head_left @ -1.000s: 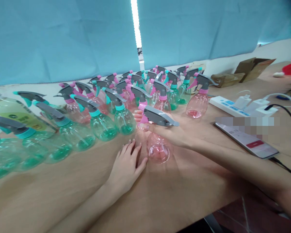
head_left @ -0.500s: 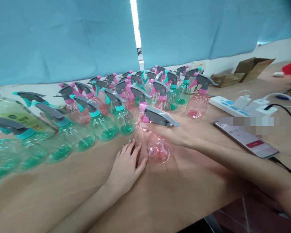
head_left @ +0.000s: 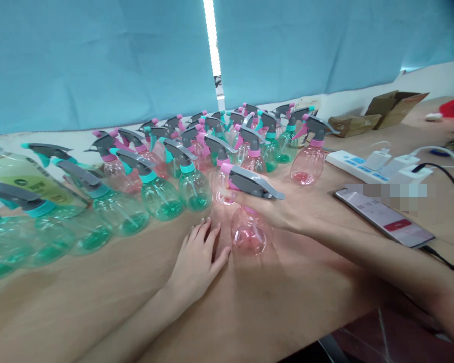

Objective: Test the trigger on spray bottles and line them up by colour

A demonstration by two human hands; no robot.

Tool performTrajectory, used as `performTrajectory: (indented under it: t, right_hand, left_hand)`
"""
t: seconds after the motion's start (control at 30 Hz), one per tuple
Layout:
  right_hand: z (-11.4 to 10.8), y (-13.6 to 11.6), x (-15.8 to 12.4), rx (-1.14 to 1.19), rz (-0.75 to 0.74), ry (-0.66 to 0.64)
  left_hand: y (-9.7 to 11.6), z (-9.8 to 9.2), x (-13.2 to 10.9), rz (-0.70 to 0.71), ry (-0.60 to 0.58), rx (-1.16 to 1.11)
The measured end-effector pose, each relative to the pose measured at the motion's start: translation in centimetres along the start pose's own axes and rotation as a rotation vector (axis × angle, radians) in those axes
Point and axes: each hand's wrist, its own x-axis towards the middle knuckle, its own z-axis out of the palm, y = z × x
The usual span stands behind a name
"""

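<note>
R hand grips 1 pink bottle; L hand flat.

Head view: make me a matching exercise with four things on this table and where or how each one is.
1 pink spray bottle
2 left hand
3 phone
4 power strip

A chargers plugged in
B flat on the table, palm down
C gripped by the right hand
D lying screen up

Pairs: 1-C, 2-B, 3-D, 4-A

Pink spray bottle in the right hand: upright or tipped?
Upright. The pink spray bottle stands on its round base on the wooden table, grey trigger head on top, right hand around its neck.
</note>
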Motion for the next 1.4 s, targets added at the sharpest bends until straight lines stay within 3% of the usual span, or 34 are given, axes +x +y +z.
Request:
performTrajectory:
  t: [0.57,1.1,1.4]
  right_hand:
    - [0.1,1.8,0.0,0.135,-0.003,-0.084]
    - [0.1,1.2,-0.1,0.136,0.003,-0.078]
    - [0.0,0.3,0.1,-0.008,-0.017,-0.026]
  left_hand:
    - [0.0,-0.1,0.0,0.008,0.013,0.023]
    - [0.2,-0.3,0.0,0.002,-0.025,0.010]
    - [0.2,-0.2,0.1,-0.005,-0.026,0.025]
